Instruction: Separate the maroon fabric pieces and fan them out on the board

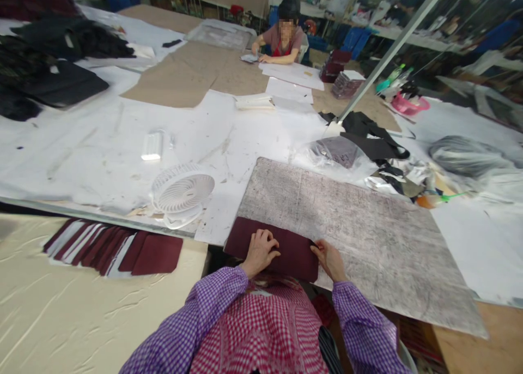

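Observation:
A dark maroon rectangular panel [292, 254], fabric or leather-like, lies flat along the near edge of a worn grey board [351, 221]. On top of its left half rests my left hand [261, 249], fingers bent and somewhat apart, pressing on the surface. My right hand [328, 258] pinches the panel's right edge near its upper corner between thumb and fingers. On a cream-coloured surface to the left, a fanned row of maroon and pale pieces [157, 253] overlaps one another.
A white fan [183, 194] and a small white box-like item [152, 146] stand on the white tabletop. A plastic-wrapped bundle [339, 151], black scraps [370, 134] and a slanted metal pole [392, 52] are beyond the board. Across the table sits another person [284, 38], handling a small piece.

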